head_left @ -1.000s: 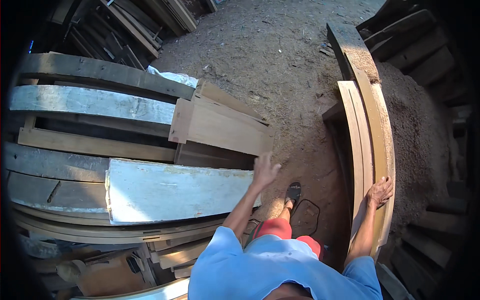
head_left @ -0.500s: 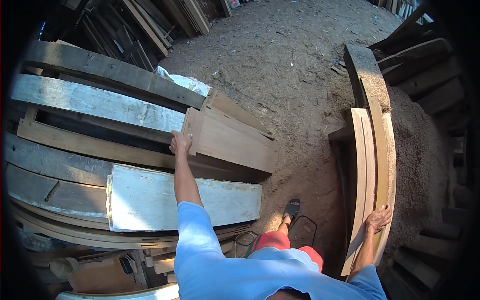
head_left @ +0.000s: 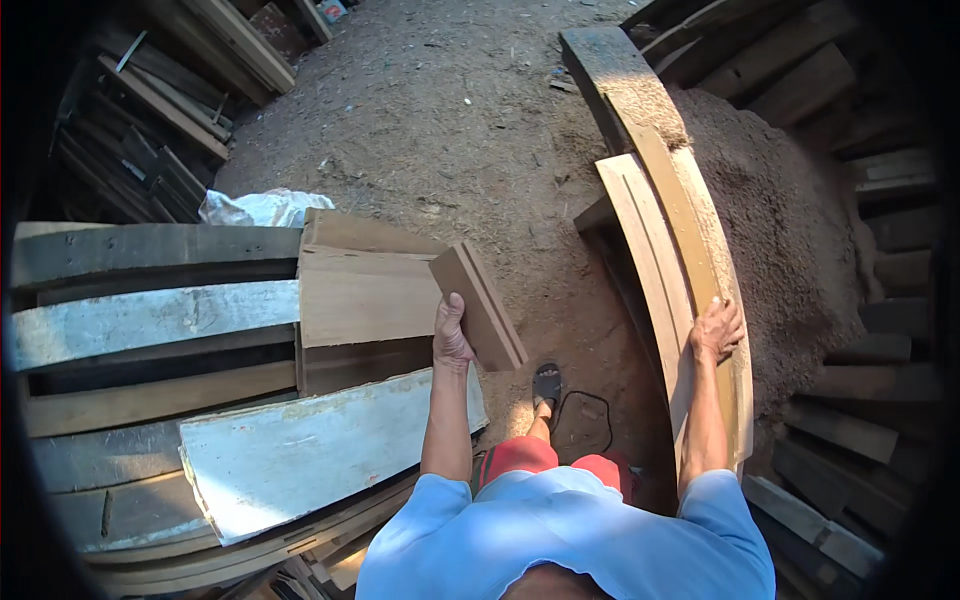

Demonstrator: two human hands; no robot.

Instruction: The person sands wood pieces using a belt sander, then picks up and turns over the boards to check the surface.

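My left hand [head_left: 453,335] grips a short brown wooden board [head_left: 484,312] with a groove along one edge. It is held up over the gap between the lumber stack and the bench, its thumb lying across the face. At the right, my right hand [head_left: 717,330] is closed over a long tan wooden strip [head_left: 672,208], the fingers curled on its upper side. Left of that strip lies a pale plank [head_left: 641,225] with a long slot. Both rest on a heavy beam [head_left: 618,70] strewn with sawdust.
Stacked planks fill the left side, with a pale wide board [head_left: 375,295] and a whitish painted board [head_left: 310,450] on top. A white sack [head_left: 268,207] lies behind them. A sawdust heap [head_left: 775,240] borders the beam. A black cable [head_left: 603,405] loops by my sandalled foot [head_left: 546,384].
My left hand has lifted the short board off the stack and brought it right, turning it. My view has swung left to right, and my right hand stays on the strip.
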